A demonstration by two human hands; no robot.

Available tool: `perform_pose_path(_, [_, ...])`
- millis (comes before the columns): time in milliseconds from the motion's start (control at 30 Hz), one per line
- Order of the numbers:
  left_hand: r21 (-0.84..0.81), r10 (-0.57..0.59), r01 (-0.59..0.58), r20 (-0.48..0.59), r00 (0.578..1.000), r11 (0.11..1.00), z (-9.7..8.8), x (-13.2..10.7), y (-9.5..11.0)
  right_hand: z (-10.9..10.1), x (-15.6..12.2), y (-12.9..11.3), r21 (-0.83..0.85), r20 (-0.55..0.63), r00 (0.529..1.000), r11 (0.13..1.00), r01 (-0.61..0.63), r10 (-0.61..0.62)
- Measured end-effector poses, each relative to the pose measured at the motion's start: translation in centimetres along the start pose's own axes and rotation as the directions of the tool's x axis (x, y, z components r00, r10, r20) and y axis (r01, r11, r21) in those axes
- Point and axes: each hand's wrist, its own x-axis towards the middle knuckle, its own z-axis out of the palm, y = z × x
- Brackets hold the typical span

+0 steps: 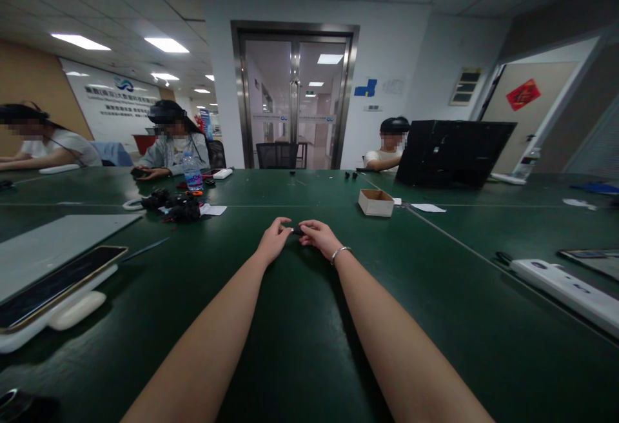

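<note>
Both arms reach forward over the dark green table (300, 320). A small black piece (297, 231), too small to name, sits between the fingertips of my two hands, just above the tabletop. My right hand (320, 237), with a silver bangle (341, 254) at the wrist, pinches it from the right. My left hand (275, 241) meets its left end with thumb and fingertips, the fingers curled over. A small open wooden box (376, 204) stands farther off to the right.
At left lie a laptop (68, 242), a phone (62, 287), a bundle of black cables (176, 204) and a water bottle (192, 171). A monitor (452, 152) and a power strip (565, 287) are at right. Several people sit around the table.
</note>
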Motion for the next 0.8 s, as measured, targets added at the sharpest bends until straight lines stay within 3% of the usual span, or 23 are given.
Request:
perform_pose_path(133, [-0.04,-0.027,0.029,0.05,0.998,0.999,0.12,0.05,-0.12,-0.01,0.13,0.17,0.003,0.003,1.0,1.0,0.007,-0.007])
perform_pose_path(533, [-0.025,-0.038,0.038,0.0,0.999,0.999,0.03,-0.03,0.08,-0.13,0.02,0.09,-0.004,0.009,1.0,1.0,0.006,-0.006])
perform_pose_path(800, [-0.052,-0.054,0.055,0.026,0.998,0.997,0.11,0.04,0.02,-0.12,-0.04,0.05,-0.01,0.019,1.0,1.0,0.014,-0.014])
